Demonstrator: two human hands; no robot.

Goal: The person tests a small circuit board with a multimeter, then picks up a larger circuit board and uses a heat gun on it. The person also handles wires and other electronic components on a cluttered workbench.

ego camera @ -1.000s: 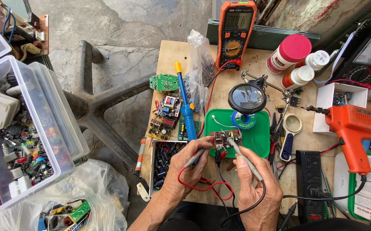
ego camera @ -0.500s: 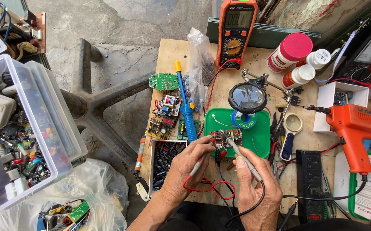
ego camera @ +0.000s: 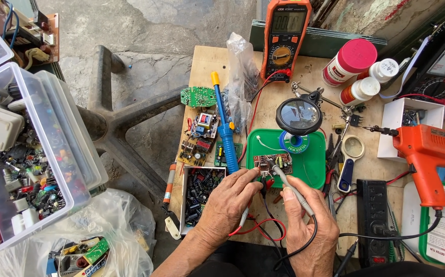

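Green mat (ego camera: 312,163) on wooden counter (ego camera: 204,66), small brown circuit board (ego camera: 274,163) lying on mat's near edge, just ahead of both hands. Left hand (ego camera: 231,200) curled, fingers pinching a probe w/ red lead (ego camera: 256,228), thumb side touching board's left-near corner; tip hidden behind fingers, can't tell where it lands. Right hand (ego camera: 307,225) closed round grey probe (ego camera: 290,185) w/ black lead, pen-style grip. Probe's long axis running from hand up & to the left, tip resting on board approx mid-top. Board thus forward and slightly left of right hand, forward and slightly right of left hand; left hand nearer, already in contact. Board's long side lying across, left to right.

Beyond board: solder reel (ego camera: 290,142) on mat, round magnifier (ego camera: 299,115) on stand above it. Orange multimeter (ego camera: 285,38) propped at far edge, leads trailing back toward hands. Blue desoldering pump (ego camera: 226,131) left of mat, lying front-to-back. White tray of capacitors (ego camera: 198,191) just left of left hand. Orange solder gun (ego camera: 427,154) well to right, black power strip (ego camera: 373,218) near right hand.
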